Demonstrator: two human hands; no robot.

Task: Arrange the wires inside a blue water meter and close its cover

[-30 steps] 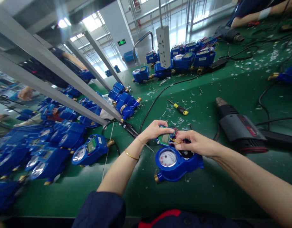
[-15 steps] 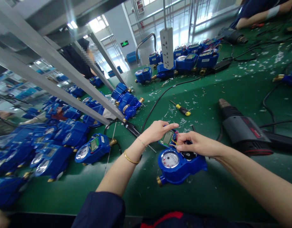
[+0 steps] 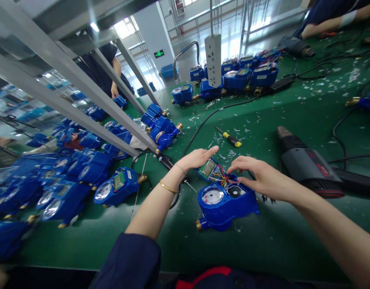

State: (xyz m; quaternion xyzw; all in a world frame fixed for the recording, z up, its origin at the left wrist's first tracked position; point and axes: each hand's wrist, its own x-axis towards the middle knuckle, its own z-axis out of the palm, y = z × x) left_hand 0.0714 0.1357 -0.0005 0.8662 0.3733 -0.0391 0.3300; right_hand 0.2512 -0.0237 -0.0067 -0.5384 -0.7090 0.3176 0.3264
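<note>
Over the head camera feed, I saw the left hand [image 3: 197,157] open and flat, its fingers extended, just beyond the blue water meter [image 3: 230,208] and beside the circuit board [image 3: 207,168]. The right hand [image 3: 263,174] was spread and loosely curved, close over the coloured wires [image 3: 222,176] running from board to meter. Neither hand was pinching anything, and I could not tell whether a fingertip touched the wires.

The board, with its small LCD, lay on the green worktop [image 3: 275,249] just past the meter. Farther past the meter were a yellow-and-black screwdriver [image 3: 230,139] and a clustered row of blue meters [image 3: 242,74] under a hanging power strip [image 3: 213,60]. To the meter's right sat a grey power tool [image 3: 308,162]; to its left lay another blue meter [image 3: 115,186]. A co-worker's hand [image 3: 114,90] showed well off beyond a metal rail [image 3: 118,68].
</note>
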